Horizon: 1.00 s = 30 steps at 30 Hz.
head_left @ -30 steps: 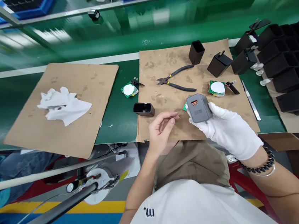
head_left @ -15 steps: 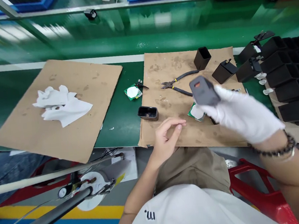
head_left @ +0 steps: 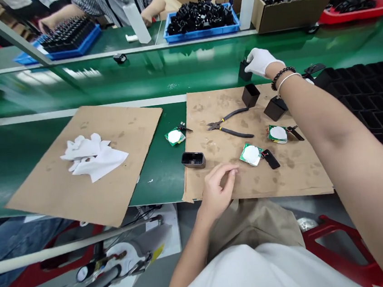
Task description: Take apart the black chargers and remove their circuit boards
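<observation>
My right hand, in a white glove, reaches to the far green belt with its fingers round a black plastic case. My left hand is bare and rests by the cardboard's front edge, thumb and fingertips loosely together, with nothing visible in them. Beyond its fingertips lies a green circuit board with a white round pad, wired to a black end cap. An open black case stands to its left. Diagonal cutters lie open further back, near another upright open case.
Another circuit board lies on the right, a third at left. Many black cases stand in rows at right. White gloves rest on the left cardboard. Across the belt, a co-worker sits behind blue trays.
My right hand has carried the black case away from me to the far belt. The camera view has tilted up. My left hand has stayed nearly still.
</observation>
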Tool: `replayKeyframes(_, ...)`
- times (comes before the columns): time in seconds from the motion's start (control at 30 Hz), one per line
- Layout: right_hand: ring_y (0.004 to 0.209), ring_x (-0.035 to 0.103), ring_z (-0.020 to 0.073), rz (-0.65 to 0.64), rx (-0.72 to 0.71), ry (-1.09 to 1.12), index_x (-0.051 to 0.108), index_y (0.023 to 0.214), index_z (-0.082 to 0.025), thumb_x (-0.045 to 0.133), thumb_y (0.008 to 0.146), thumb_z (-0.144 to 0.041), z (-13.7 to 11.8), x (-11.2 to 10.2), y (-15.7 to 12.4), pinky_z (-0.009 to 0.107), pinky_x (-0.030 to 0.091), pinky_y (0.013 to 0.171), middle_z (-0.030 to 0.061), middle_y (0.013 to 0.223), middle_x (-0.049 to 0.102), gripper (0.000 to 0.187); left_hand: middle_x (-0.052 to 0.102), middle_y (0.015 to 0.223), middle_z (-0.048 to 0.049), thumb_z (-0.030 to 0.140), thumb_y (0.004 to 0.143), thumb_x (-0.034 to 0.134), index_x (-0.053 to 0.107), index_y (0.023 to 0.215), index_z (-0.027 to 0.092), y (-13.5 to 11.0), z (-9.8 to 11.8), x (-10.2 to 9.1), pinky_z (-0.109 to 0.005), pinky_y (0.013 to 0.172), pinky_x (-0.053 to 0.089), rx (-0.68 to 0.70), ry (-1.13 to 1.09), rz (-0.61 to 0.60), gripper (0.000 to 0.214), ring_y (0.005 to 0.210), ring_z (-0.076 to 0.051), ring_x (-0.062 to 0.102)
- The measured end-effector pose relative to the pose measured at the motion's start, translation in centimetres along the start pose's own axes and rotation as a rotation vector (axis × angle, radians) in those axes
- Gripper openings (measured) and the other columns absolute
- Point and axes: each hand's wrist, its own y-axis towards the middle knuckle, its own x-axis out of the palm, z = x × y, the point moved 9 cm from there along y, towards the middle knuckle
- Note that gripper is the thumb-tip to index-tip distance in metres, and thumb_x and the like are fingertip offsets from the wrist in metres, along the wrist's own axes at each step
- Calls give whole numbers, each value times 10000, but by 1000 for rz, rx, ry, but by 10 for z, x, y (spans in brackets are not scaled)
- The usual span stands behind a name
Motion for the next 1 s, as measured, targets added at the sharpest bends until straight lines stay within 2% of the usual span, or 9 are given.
replayKeyframes(0.1, 1378, 520, 322, 22, -69, -72, 648, 1090, 131, 459, 875, -368, -12, -17, -16, 250, 469, 949, 171, 1418, 615, 576, 778, 933, -76, 234, 1012, 569, 749, 999, 187, 0, 0, 1, -285, 827, 579, 5, -2, -17, 186, 892, -182, 740)
replayKeyframes(0.23, 1336, 548, 252, -110, -295, -136, 685, 998, 60, 408, 798, -362, -37, -23, -55, 233, 434, 908, 98, 1425, 630, 543, 781, 947, -80, 225, 1012, 561, 743, 1011, 190, 0, 2, 5, -294, 830, 581, 22, 9, -42, 185, 904, -186, 740)
replayKeyframes(0.33, 1301, 615, 278, -287, -367, -213, 734, 1121, -28, 634, 748, -286, -33, -1, -75, 328, 459, 1027, 90, 1391, 679, 464, 782, 956, -80, 227, 1010, 554, 741, 1023, 200, 0, 5, 8, -306, 823, 583, 49, 44, -56, 189, 911, -198, 740)
replayKeyframes(0.43, 1289, 644, 373, -329, -362, -345, 696, 1315, -102, 791, 668, -89, -23, 16, -79, 473, 510, 1095, 171, 1407, 672, 654, 780, 946, -79, 215, 1006, 555, 739, 1009, 201, -3, 9, 10, -314, 815, 582, 95, 89, -41, 184, 908, -202, 737)
replayKeyframes(0.5, 1303, 626, 393, -271, -398, -368, 658, 1385, -119, 742, 743, -119, -29, 14, -87, 487, 496, 1107, 148, 1443, 652, 648, 770, 915, -67, 190, 996, 566, 728, 1003, 206, -9, 15, 2, -320, 808, 579, 180, 110, 58, 163, 874, -192, 724)
replayKeyframes(0.6, 1321, 604, 343, -168, -521, -210, 600, 1445, -107, 585, 885, -260, -58, 0, -126, 427, 455, 1104, 96, 1435, 658, 581, 728, 950, -53, 179, 940, 658, 699, 1085, 231, -29, 23, -28, -349, 867, 559, 302, 232, 415, 159, 913, -196, 683)
replayKeyframes(0.73, 1286, 649, 305, -291, -719, -119, 588, 1456, -189, 714, 828, -179, -92, 26, -200, 431, 517, 1109, 100, 1430, 663, 640, 577, 1290, -112, 336, 804, 854, 511, 1384, 241, -43, 2, -65, -392, 1072, 485, 97, 297, 791, 680, 1240, -249, 580)
replayKeyframes(0.83, 1302, 645, 347, -380, -716, -271, 506, 1531, -238, 658, 890, -208, -96, 64, -223, 472, 586, 1007, 114, 1535, 579, 660, 464, 1464, -161, 442, 730, 907, 362, 1470, 232, -25, -25, -67, -437, 1220, 375, -126, 181, 699, 944, 1421, -292, 475)
replayKeyframes(1.0, 1286, 640, 366, -277, -729, -408, 486, 1528, -210, 574, 931, -189, -99, 73, -215, 456, 605, 893, 136, 1677, 385, 604, 598, 1382, -145, 443, 801, 850, 434, 1370, 221, -7, -46, -51, -397, 1142, 472, -245, -62, 476, 739, 1293, -246, 616)
